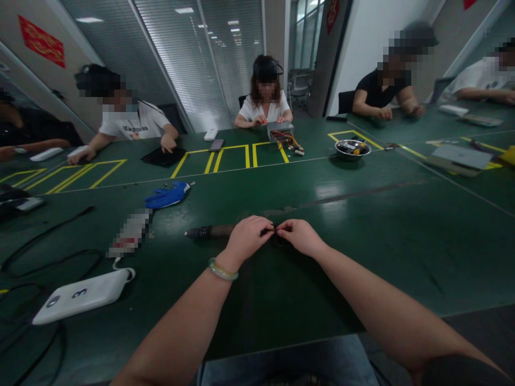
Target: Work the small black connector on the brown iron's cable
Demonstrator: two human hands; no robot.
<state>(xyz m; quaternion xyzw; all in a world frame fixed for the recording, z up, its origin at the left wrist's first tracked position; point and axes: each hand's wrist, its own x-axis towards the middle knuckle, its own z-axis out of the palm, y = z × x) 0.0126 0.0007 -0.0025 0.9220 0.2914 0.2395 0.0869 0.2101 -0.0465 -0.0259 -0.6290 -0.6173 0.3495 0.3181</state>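
My left hand (252,234), with a pale green bangle on its wrist, is closed in a pinch over the green table (306,300). Its fingertips meet those of my right hand (300,235), which is pinched too. Between them is something small and dark, too small to make out. A dark cord-like piece shows just below the right fingertips. Partly behind my left hand lies a dark tool with a brown body and a black front end (201,232), its metal tip pointing left.
At left lie a blue glove (167,196), a blurred-out phone-like object (131,233), a white power bank (82,296) and black cables. Across the table are a metal bowl (353,156), a metal box with coloured wires (280,128) and several seated people.
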